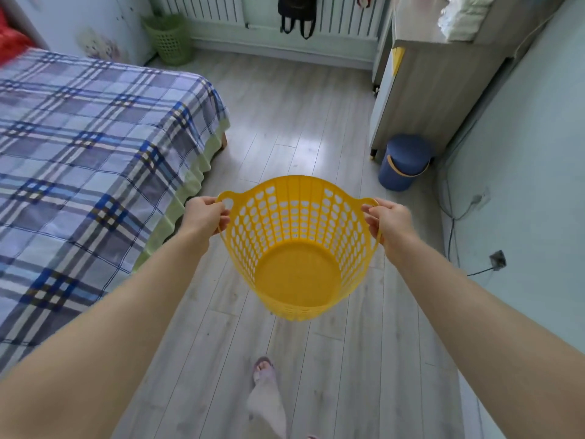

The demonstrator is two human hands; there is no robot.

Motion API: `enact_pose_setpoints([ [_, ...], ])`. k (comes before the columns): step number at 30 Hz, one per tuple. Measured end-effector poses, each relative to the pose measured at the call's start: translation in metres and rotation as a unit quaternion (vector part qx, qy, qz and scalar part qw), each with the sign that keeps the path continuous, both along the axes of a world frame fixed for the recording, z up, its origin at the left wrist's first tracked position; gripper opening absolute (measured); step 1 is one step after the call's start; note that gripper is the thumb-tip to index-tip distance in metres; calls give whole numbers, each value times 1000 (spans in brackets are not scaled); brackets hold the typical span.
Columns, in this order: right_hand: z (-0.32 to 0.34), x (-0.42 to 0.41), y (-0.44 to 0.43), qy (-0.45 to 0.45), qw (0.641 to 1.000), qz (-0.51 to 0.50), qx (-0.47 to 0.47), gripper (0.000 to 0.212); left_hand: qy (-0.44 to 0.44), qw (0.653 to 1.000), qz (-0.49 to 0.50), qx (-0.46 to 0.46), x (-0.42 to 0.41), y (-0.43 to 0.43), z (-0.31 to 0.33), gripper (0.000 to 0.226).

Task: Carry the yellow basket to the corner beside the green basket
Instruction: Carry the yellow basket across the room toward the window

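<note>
The yellow basket (297, 270) is a perforated plastic tub, empty, held in the air above the wooden floor in front of me. My left hand (205, 215) grips its left handle and my right hand (387, 220) grips its right handle. The green basket (169, 39) stands on the floor in the far corner, between the bed's far end and the radiator wall, well ahead and to the left of the yellow one.
A bed with a plaid cover (88, 147) fills the left side. A grey cabinet (437, 87) and a blue lidded bin (403, 163) stand on the right by the wall. Cables and a plug (497, 259) hang on the right wall. Bare floor (285, 99) runs between bed and cabinet.
</note>
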State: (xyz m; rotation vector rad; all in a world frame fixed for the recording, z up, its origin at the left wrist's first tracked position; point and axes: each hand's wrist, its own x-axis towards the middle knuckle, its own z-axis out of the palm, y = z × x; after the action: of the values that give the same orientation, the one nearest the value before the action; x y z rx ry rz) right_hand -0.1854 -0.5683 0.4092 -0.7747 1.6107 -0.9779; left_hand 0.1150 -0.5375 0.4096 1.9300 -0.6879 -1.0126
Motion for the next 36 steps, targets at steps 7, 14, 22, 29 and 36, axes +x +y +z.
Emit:
enact_pose_setpoints([
  [7,20,30,-140,-18,1000,-12,0,41,34,999,-19,-17,31,-141,19,29],
  [14,40,52,-279,-20,1000,-9,-5,40,7,999,-41,-34,55,-286,45,31],
  [22,46,68,-466,-36,999,13,-21,38,-15,998,-35,-58,67,-459,60,38],
  [29,62,101,-645,-36,997,64,-1,35,-3,999,28,-34,94,-612,67,38],
  [36,71,156,-791,-38,995,93,-20,34,28,997,51,-50,147,-751,62,38],
])
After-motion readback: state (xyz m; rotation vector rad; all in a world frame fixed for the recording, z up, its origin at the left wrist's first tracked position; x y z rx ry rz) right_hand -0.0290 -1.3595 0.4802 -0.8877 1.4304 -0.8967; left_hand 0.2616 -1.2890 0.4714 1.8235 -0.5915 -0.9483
